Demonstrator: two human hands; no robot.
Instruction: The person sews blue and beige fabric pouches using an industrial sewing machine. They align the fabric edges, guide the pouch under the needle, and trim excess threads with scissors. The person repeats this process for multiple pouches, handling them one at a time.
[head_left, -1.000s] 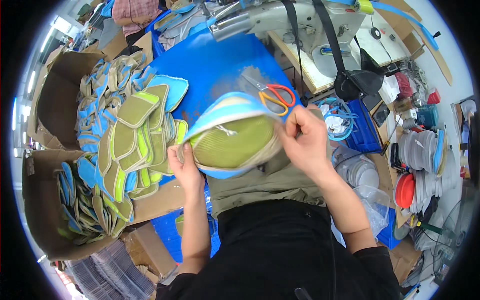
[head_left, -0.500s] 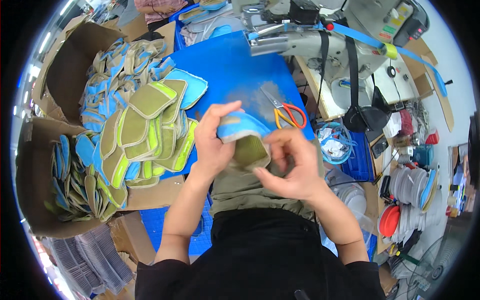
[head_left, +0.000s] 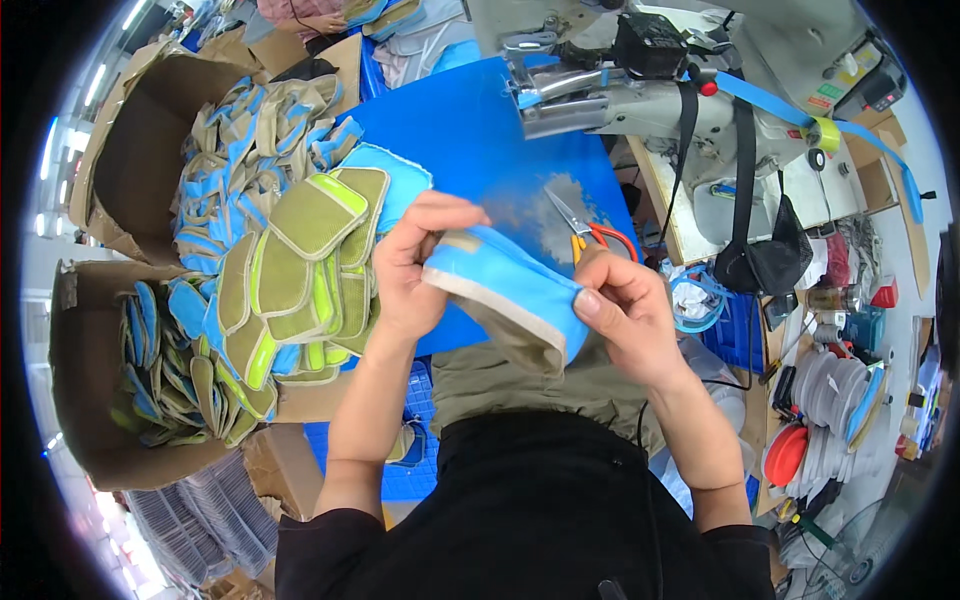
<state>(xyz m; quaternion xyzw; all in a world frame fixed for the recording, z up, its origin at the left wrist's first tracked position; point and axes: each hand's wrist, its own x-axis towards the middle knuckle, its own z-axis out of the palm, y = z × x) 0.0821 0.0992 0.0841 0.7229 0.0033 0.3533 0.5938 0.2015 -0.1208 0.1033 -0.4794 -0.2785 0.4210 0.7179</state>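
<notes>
Between my hands, above my lap, is a curved fabric slipper upper (head_left: 510, 292), blue on the side facing up, olive beneath, with a pale bound edge and a small tan patch. My left hand (head_left: 418, 255) is closed on its left end. At the right end, my right hand (head_left: 628, 308) pinches the edge between thumb and fingers. Orange-handled scissors (head_left: 580, 222) lie on the blue table (head_left: 470, 125) just beyond my right hand, their handles partly hidden by it. Left of my left hand is a pile of olive pieces (head_left: 318, 215) with lime-green strips.
Two cardboard boxes (head_left: 85, 365) at the left hold more fabric pieces. A sewing machine (head_left: 640, 115) with hanging black straps stands at the far right. Rolls of pale tape (head_left: 835, 380) and a red disc (head_left: 786, 453) sit at the right. Grey dust and lint lie beside the scissors.
The slipper upper has turned from its hollow olive side to its blue side and is stretched wider. My right hand has moved right and now pinches its edge. The view has shifted slightly.
</notes>
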